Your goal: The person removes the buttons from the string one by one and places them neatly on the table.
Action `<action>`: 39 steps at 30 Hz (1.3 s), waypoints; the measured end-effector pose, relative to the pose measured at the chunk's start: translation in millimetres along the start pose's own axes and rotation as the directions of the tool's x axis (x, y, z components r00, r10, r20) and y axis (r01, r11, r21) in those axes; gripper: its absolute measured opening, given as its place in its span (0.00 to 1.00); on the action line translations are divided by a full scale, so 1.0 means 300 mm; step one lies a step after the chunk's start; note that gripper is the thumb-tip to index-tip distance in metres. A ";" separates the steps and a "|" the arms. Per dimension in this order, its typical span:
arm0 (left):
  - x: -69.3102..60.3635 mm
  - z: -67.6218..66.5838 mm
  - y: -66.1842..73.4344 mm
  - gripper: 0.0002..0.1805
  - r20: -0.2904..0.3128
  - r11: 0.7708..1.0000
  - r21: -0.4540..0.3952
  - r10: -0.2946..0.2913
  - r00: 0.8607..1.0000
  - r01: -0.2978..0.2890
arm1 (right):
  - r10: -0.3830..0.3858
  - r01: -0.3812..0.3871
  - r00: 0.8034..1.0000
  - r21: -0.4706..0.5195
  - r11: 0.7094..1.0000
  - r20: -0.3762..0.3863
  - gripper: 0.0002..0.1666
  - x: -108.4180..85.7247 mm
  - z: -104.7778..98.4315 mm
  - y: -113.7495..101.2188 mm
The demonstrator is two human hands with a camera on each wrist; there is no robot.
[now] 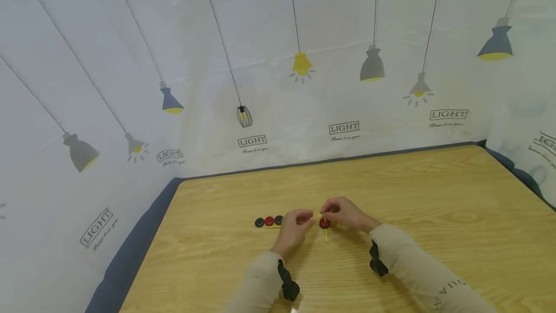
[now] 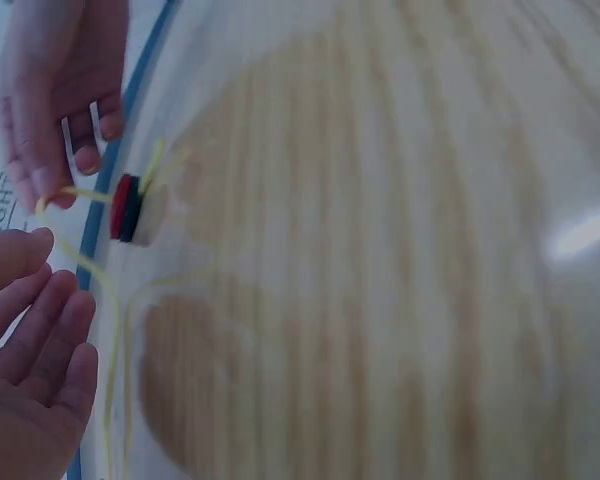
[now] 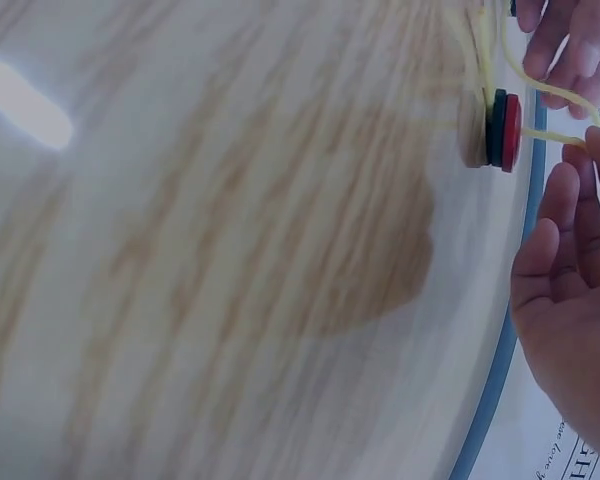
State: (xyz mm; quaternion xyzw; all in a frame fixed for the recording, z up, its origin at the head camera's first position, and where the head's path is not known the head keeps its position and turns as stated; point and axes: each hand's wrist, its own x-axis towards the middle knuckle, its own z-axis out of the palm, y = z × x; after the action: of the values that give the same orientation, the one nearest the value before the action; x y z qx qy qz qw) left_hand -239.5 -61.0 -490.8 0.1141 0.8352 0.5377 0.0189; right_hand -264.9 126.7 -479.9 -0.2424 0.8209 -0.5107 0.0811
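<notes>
A yellow string (image 2: 110, 305) runs between the two hands. My left hand (image 1: 294, 228) pinches it between thumb and forefinger; in the left wrist view the left hand (image 2: 35, 345) has its other fingers loosely bent. My right hand (image 1: 347, 214) pinches the string just above a red disc (image 1: 325, 223). Side on, in the right wrist view, the red disc (image 3: 511, 132) lies against a dark disc (image 3: 496, 128), both on the string, whose ends come out behind the dark one. The right hand (image 3: 580, 260) is beside them.
Left of the left hand, a dark disc (image 1: 259, 222), a red disc (image 1: 269, 220) and another dark disc (image 1: 279, 220) lie in a row on the wooden table (image 1: 195, 264), with yellow string (image 1: 272, 227) along their near side. A wall covering with printed lamps stands behind.
</notes>
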 end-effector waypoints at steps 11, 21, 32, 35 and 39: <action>0.000 0.056 0.004 0.09 -0.051 0.994 0.101 0.054 0.997 -0.048 | -0.032 0.032 0.999 -0.007 0.999 0.010 0.03 0.000 0.010 -0.003; -0.003 0.055 0.022 0.07 -0.094 0.995 0.090 0.062 0.994 -0.053 | -0.031 0.030 0.998 0.014 0.999 0.056 0.05 -0.011 0.015 -0.002; -0.013 0.036 0.018 0.07 -0.077 0.996 0.089 0.010 0.997 -0.003 | -0.070 0.076 0.996 -0.092 0.993 0.063 0.03 -0.007 0.015 0.018; -0.015 0.024 0.008 0.07 -0.058 0.996 0.092 0.002 0.998 0.004 | -0.059 0.063 0.997 -0.101 0.993 0.045 0.03 -0.007 0.012 0.015; -0.020 0.015 0.007 0.07 -0.027 0.994 0.106 -0.014 1.000 0.017 | -0.054 0.057 0.998 -0.104 0.993 0.030 0.03 -0.005 0.013 0.012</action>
State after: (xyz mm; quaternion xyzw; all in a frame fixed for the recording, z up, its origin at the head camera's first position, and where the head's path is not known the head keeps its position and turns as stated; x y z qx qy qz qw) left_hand -232.7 -57.4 -491.4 0.1014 0.8637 0.4936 0.0059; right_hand -263.4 125.7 -485.0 -0.2761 0.8383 -0.4655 0.0651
